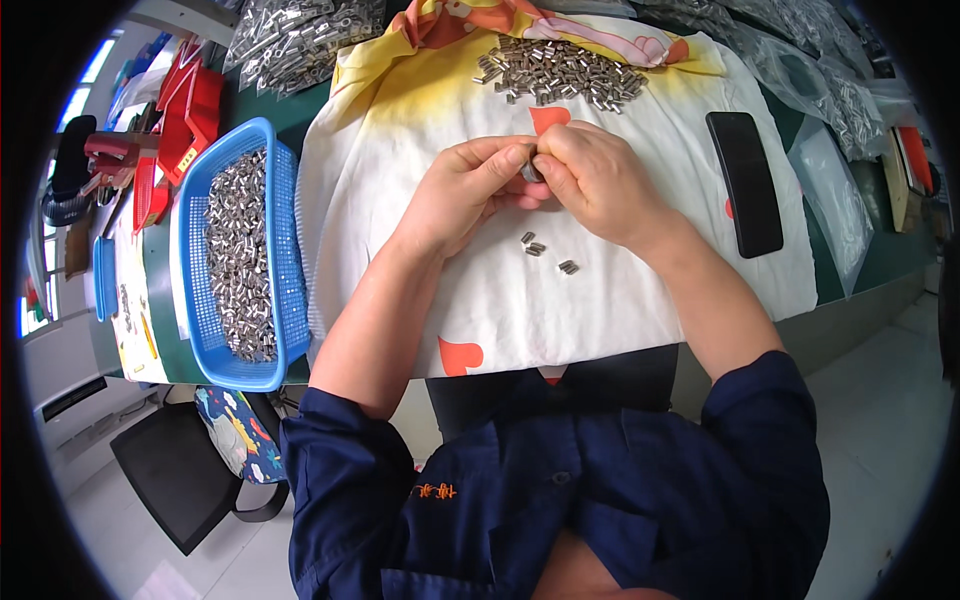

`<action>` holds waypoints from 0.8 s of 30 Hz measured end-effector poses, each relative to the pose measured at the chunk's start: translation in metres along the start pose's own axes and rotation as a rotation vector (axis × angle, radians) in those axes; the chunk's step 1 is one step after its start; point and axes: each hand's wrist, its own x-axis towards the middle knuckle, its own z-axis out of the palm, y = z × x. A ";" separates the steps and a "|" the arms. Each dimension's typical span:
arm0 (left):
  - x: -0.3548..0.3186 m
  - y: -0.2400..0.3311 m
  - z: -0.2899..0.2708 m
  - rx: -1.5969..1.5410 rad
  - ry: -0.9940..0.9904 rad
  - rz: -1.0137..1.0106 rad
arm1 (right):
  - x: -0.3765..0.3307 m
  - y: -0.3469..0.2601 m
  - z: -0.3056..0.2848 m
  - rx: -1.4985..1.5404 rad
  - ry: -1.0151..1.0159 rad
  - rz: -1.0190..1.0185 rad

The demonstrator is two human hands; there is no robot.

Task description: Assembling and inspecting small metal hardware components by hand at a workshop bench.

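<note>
Both hands meet over the middle of the white cloth (560, 310). My left hand (470, 185) is closed, its thumb and fingers pinching a small metal sleeve (531, 172). Against the other side of that piece, my right hand (598, 180) is curled with its fingertips pressed in; the fingers cover much of the piece. Just below the hands lie a few loose metal sleeves (535, 248). Beyond them, at the far side of the cloth, spreads a pile of similar short metal sleeves (560, 75).
A blue plastic basket (290, 270) full of small metal parts stands at the left. On the right lies a black phone (745, 185). Bags of metal parts (300, 45) sit at the back left, and red bins (190, 110) stand at the far left.
</note>
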 end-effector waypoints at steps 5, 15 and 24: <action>0.001 -0.002 -0.001 -0.034 0.009 0.015 | -0.001 -0.002 -0.001 0.114 0.016 0.178; 0.005 -0.006 -0.002 0.042 0.050 0.076 | -0.004 0.015 -0.014 0.373 0.077 0.445; -0.001 -0.005 -0.004 0.122 0.126 0.066 | -0.001 0.016 -0.002 0.456 0.084 0.425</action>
